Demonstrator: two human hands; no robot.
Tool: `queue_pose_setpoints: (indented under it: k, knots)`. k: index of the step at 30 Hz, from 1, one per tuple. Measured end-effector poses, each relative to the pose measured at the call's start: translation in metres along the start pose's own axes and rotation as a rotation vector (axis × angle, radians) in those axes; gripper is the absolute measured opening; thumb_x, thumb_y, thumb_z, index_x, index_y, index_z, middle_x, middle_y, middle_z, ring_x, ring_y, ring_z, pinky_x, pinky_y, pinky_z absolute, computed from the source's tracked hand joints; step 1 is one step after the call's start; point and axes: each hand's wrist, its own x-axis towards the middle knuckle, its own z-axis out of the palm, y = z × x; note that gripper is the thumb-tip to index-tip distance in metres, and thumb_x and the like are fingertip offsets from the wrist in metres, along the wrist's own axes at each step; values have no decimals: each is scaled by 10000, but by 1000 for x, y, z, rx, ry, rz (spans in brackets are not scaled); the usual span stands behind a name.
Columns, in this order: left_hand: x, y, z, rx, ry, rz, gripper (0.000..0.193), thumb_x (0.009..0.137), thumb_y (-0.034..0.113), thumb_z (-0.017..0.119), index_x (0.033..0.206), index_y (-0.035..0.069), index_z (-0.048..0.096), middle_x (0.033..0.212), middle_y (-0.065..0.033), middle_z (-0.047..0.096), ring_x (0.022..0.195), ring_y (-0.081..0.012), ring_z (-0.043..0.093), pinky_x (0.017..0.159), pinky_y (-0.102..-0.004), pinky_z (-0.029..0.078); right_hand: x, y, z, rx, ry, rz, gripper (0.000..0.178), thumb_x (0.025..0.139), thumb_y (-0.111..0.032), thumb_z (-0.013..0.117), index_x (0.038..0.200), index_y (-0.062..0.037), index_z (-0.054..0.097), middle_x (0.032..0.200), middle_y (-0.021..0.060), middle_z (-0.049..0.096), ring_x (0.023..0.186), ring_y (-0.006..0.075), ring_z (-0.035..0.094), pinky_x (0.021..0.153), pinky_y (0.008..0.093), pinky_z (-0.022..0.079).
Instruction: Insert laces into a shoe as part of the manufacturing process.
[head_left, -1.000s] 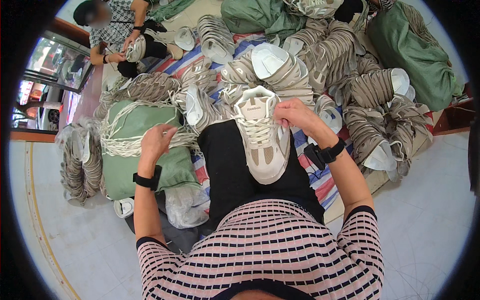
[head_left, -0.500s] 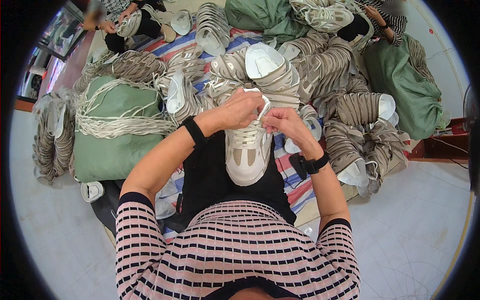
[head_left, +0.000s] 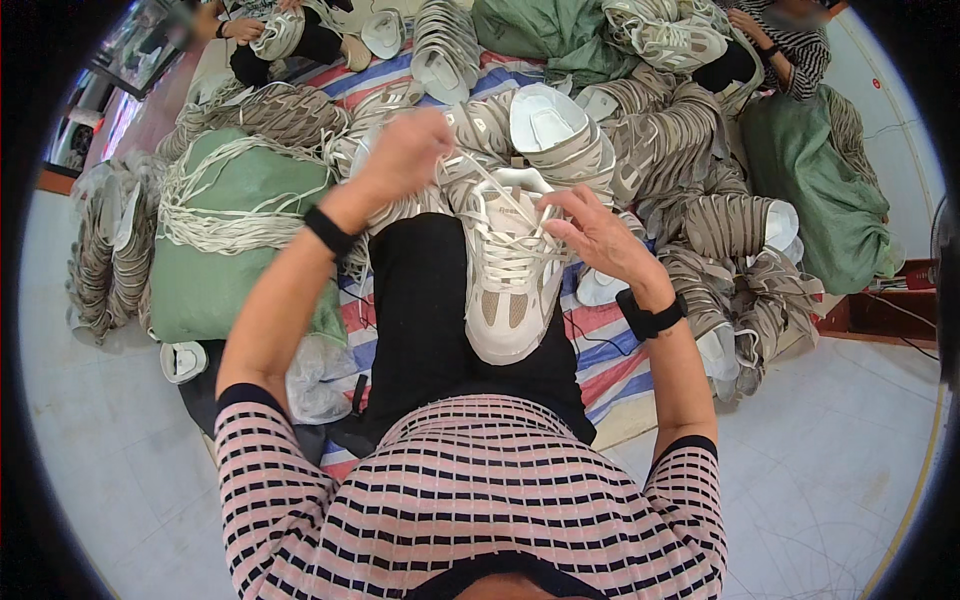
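Note:
On my black-trousered lap rests a white and beige sneaker, its toe pointing toward me. Pale laces cross its front. From the upper eyelets a loose shoelace stretches taut up to the left, where my left hand grips it in closed fingers; that hand is smeared by motion. My right hand is at the sneaker's upper right side, thumb and forefinger bent against the eyelet edge. Whether a lace lies between those fingertips is too small to make out. Dark bands circle both wrists.
A green sack draped with a bundle of laces stands at left. Stacked beige shoe uppers cover the striped sheet ahead and right. Another green sack is at far right. Two people handle shoes at the far side.
My left hand has moved left and up, away from the sneaker, drawing the shoelace out. My right hand has shifted slightly right, its fingers spread more. The sneaker's opening now shows.

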Motion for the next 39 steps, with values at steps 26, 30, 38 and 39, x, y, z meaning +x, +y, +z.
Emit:
queue_pose_setpoints:
  k: [26,30,38,39]
  knots:
    - [-5,1,-126,-1576,504,-346,283,953,142,438,1130,-66,511,1255,-211,513,1225,-306,459,1062,-415,366,59,-75,44,-612,93,-202,321,793,-382,657,726,-75,593,686,65,567,679,252,588,611,350,445]
    - [1,19,-125,-1769,431,-263,277,948,118,439,1144,-71,493,1264,-214,505,1224,-299,462,1069,-424,358,65,-85,70,-1132,35,-17,393,784,-454,645,893,-90,546,702,38,563,699,200,585,718,383,405]
    - [-61,-8,-103,-1662,781,-519,186,939,91,493,787,61,389,703,10,294,622,-95,285,569,-239,299,50,-57,70,-954,225,-306,92,741,-175,582,722,-92,548,726,57,526,750,206,529,697,371,346]
    - [-75,-14,-97,-1630,816,-549,157,937,82,493,810,51,405,712,7,328,628,-94,313,562,-231,311,47,-66,65,-880,223,-364,56,731,-122,597,750,-80,564,762,50,541,762,203,518,700,378,344]
